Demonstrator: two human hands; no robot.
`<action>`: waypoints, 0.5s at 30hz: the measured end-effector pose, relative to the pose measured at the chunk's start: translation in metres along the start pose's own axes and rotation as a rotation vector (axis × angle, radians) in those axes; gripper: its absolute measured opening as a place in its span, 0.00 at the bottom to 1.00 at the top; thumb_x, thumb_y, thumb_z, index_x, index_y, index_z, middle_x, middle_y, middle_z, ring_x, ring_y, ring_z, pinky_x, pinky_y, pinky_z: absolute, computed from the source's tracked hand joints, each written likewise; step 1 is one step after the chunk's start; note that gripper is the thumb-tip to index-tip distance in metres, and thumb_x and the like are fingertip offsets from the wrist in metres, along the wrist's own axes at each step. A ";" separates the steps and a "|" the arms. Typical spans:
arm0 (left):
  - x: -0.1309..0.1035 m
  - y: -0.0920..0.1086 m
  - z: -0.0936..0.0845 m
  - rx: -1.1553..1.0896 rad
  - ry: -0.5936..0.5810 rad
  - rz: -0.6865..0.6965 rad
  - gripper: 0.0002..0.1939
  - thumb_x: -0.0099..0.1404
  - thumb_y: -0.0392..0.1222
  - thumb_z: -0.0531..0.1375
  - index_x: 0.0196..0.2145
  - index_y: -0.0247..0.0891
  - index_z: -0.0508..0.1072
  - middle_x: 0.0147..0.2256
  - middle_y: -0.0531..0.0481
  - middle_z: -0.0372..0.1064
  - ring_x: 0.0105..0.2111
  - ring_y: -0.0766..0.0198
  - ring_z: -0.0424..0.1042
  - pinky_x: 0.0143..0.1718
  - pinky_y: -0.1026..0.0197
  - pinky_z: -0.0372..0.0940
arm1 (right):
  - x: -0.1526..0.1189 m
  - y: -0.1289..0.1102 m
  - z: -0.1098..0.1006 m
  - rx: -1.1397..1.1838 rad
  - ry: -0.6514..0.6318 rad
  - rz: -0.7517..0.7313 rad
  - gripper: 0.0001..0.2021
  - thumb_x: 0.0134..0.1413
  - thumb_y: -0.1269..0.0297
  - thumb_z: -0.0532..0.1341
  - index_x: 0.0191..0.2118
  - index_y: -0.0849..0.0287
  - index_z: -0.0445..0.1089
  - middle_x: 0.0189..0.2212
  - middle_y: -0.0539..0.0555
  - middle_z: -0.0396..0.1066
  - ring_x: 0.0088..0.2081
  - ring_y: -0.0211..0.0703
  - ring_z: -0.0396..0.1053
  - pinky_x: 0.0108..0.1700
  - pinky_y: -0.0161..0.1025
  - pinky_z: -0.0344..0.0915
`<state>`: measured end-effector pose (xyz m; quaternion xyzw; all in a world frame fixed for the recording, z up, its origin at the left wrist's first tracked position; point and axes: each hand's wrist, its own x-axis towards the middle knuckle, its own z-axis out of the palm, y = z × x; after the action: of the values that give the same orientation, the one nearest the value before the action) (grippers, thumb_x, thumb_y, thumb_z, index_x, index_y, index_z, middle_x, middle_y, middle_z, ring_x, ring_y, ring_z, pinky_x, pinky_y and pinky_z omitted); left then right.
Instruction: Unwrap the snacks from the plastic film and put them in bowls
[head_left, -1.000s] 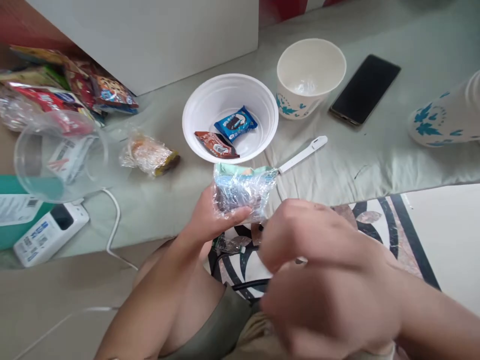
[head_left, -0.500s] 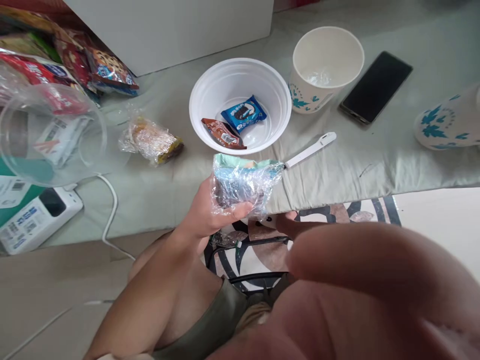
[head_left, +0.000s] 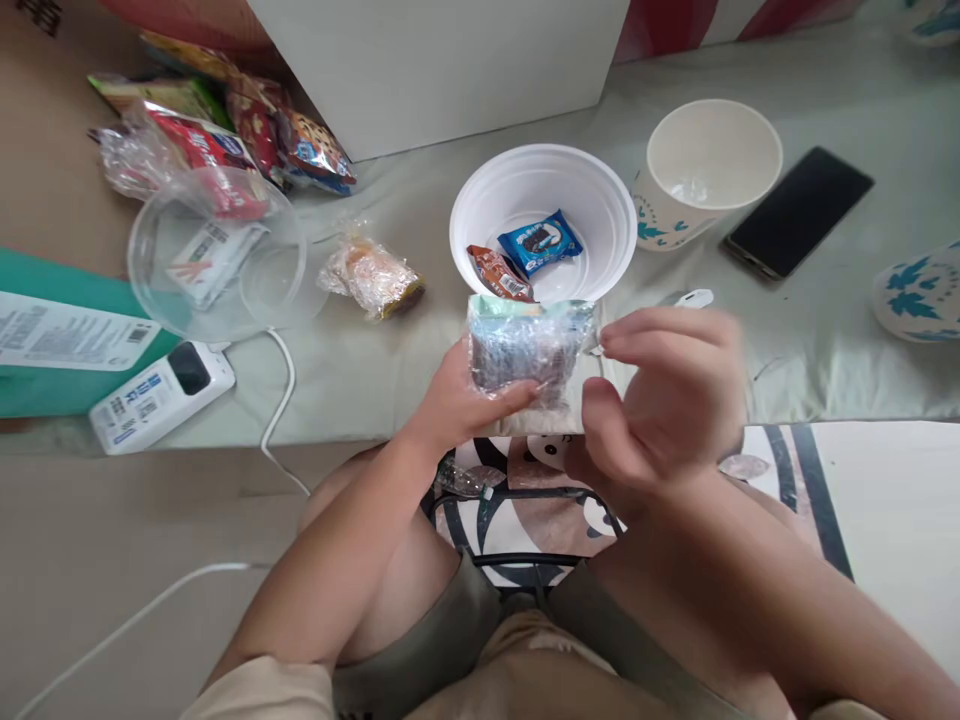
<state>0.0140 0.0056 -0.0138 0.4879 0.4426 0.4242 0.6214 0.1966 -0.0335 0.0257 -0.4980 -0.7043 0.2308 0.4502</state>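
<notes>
My left hand (head_left: 469, 395) grips a clear-plastic-wrapped packet (head_left: 525, 350) with a pale green top edge, thumb across its front. Just right of the packet is my right hand (head_left: 667, 390), its fingers curved and apart with nothing between them. Behind the packet stands a white bowl (head_left: 544, 165) holding a blue snack packet (head_left: 540, 243) and a brown one (head_left: 500, 274). A white-handled tool (head_left: 696, 298) lies mostly hidden behind my right hand. To the left of the bowl lies a plastic-wrapped roll-shaped snack (head_left: 375, 278).
A paper cup (head_left: 712, 160) and a phone (head_left: 799, 213) are at the right, with another cup (head_left: 919, 292) beyond. At the left are a clear tub (head_left: 217, 255), snack bags (head_left: 202, 150), a white power bank (head_left: 161, 397) with a cable, and a green box (head_left: 67, 340).
My right hand has moved from close to the camera forward to beside the wrapped packet. The view has shifted, so the table items appear farther right. My left hand still holds the packet.
</notes>
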 end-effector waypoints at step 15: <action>0.005 -0.004 -0.009 -0.369 -0.025 -0.027 0.47 0.48 0.52 0.77 0.63 0.56 0.64 0.64 0.48 0.66 0.67 0.44 0.63 0.63 0.42 0.67 | 0.015 0.106 -0.032 -0.656 -0.123 0.138 0.17 0.54 0.73 0.56 0.47 0.54 0.75 0.52 0.59 0.76 0.56 0.60 0.69 0.58 0.58 0.61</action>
<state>0.0068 0.0119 -0.0195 0.3649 0.3560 0.4838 0.7114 0.2746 0.0182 -0.0344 -0.6480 -0.7315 0.0516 0.2059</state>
